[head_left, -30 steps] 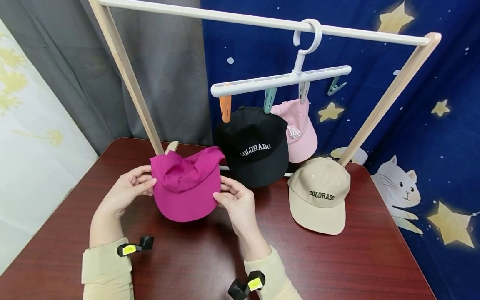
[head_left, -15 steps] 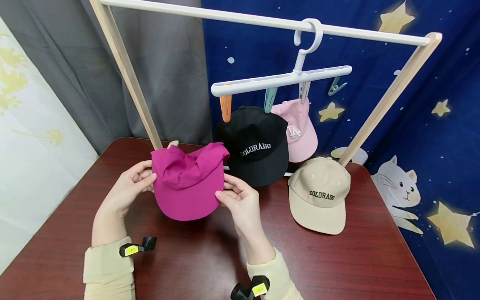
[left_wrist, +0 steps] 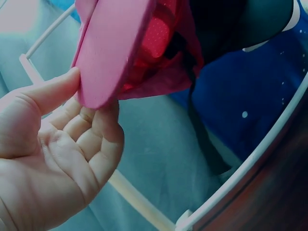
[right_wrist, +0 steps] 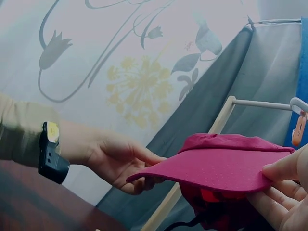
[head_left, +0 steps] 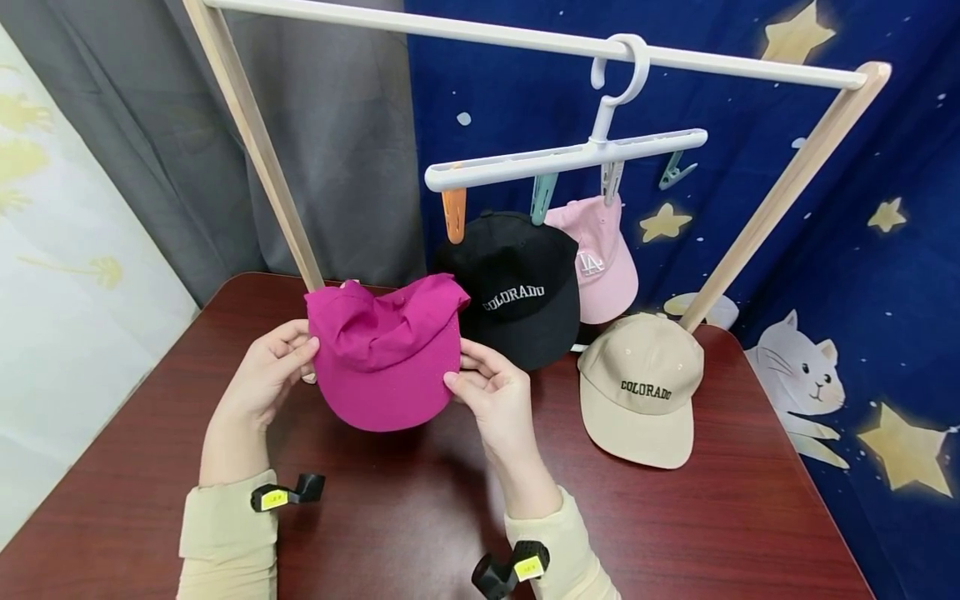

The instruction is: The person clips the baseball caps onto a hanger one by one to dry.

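A magenta baseball cap [head_left: 390, 392] with a slumped, wrinkled crown is held above the table, brim toward me. My left hand [head_left: 266, 371] pinches the brim's left edge between thumb and fingers. At the opposite edge, my right hand [head_left: 498, 400] pinches the brim the same way. In the left wrist view a dark strap [left_wrist: 204, 134] dangles from the cap's back. Behind it, a black COLORADO cap [head_left: 517, 308] hangs by a teal clip [head_left: 543, 198] from a white hanger [head_left: 562, 158]. An orange clip [head_left: 453, 215] is at the hanger's left end.
A pink LA cap [head_left: 603, 275] hangs from a grey clip [head_left: 611, 182]. Another teal clip [head_left: 677, 171] is at the hanger's right. A beige COLORADO cap [head_left: 637, 392] rests on the dark red table [head_left: 420, 517]. The rack's wooden posts [head_left: 258, 150] stand at both sides.
Both hands have raised the magenta cap slightly and shifted it right, so it overlaps the black cap more in the head view. The hanging caps have stayed in place.
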A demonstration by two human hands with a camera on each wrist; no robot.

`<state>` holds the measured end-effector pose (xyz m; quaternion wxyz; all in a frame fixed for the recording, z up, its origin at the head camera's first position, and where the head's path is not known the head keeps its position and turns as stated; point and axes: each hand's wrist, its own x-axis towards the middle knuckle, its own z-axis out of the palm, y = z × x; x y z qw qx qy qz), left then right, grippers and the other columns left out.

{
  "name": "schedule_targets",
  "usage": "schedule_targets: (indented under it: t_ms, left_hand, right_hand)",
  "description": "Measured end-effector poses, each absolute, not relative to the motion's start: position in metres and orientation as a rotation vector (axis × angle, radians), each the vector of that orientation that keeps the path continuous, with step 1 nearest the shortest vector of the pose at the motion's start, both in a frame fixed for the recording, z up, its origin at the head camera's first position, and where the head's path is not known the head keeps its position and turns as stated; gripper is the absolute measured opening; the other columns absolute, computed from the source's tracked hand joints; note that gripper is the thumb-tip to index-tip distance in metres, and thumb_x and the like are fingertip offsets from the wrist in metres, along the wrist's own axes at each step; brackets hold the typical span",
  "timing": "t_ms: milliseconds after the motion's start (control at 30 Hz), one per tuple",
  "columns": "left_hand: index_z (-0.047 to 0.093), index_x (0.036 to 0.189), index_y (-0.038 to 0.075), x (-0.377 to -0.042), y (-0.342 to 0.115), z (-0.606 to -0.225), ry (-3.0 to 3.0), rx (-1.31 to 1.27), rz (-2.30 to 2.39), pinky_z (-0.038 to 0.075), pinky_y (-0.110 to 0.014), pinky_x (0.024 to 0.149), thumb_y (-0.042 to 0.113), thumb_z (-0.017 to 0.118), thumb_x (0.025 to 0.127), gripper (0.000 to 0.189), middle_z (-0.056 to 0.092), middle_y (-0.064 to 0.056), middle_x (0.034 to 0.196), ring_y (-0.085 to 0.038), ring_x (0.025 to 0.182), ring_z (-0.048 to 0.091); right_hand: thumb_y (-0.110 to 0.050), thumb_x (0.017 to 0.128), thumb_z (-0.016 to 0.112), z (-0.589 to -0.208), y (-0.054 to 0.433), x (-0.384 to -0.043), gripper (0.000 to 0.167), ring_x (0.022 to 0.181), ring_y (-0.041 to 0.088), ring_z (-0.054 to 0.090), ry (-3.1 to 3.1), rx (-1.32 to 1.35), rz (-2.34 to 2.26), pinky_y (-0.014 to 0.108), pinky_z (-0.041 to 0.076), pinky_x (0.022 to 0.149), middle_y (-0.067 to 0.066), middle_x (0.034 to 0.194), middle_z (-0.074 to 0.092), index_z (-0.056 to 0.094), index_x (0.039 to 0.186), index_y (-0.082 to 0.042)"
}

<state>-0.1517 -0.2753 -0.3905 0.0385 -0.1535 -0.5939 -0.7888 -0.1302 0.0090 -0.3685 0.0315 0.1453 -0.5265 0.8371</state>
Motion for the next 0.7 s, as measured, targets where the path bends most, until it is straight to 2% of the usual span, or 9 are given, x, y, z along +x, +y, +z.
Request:
schedule_targets:
  t_ms: [233,333,433,700]
  left_hand:
    - [0.064,0.102,0.006,-0.155,-0.262,-0.393,-1.618,-0.429,-2.518,0.035,-0.022,0.047,-0.009,0.042,0.097,0.027,0.058,-0.003,0.067,-0.013,0.05,0.041]
    - [0.063,0.102,0.005,-0.158,-0.256,-0.395,-1.495,-0.441,-2.591,0.04,-0.021,0.051,-0.01,0.041,0.097,0.027,0.061,-0.004,0.07,-0.013,0.054,0.049]
    - [0.062,0.103,0.004,-0.161,-0.25,-0.396,-1.389,-0.473,-2.661,0.047,-0.022,0.059,-0.008,0.039,0.098,0.027,0.064,-0.005,0.078,-0.013,0.066,0.059]
    - [0.061,0.103,0.004,-0.167,-0.237,-0.398,-1.222,-0.489,-2.759,0.049,-0.024,0.066,-0.007,0.036,0.1,0.028,0.065,-0.006,0.087,-0.013,0.077,0.062]
  right_hand:
    - [0.022,0.08,0.06,-0.365,0.017,-0.138,0.04,0.073,0.011,0.065,-1.694,0.459,2.517,0.027,0.055,0.067,0.007,0.09,0.065,0.055,0.119,0.017]
    - [0.022,0.08,0.06,-0.361,0.02,-0.142,0.039,0.073,0.012,0.065,-1.729,0.48,2.48,0.027,0.055,0.068,0.007,0.09,0.065,0.056,0.118,0.017]
    - [0.021,0.08,0.061,-0.357,0.022,-0.146,0.039,0.073,0.011,0.065,-1.774,0.478,2.441,0.026,0.055,0.068,0.008,0.09,0.065,0.057,0.118,0.016]
    - [0.017,0.08,0.064,-0.35,0.031,-0.157,0.036,0.075,0.012,0.064,-1.913,0.487,2.297,0.025,0.054,0.07,0.013,0.092,0.065,0.06,0.116,0.012]
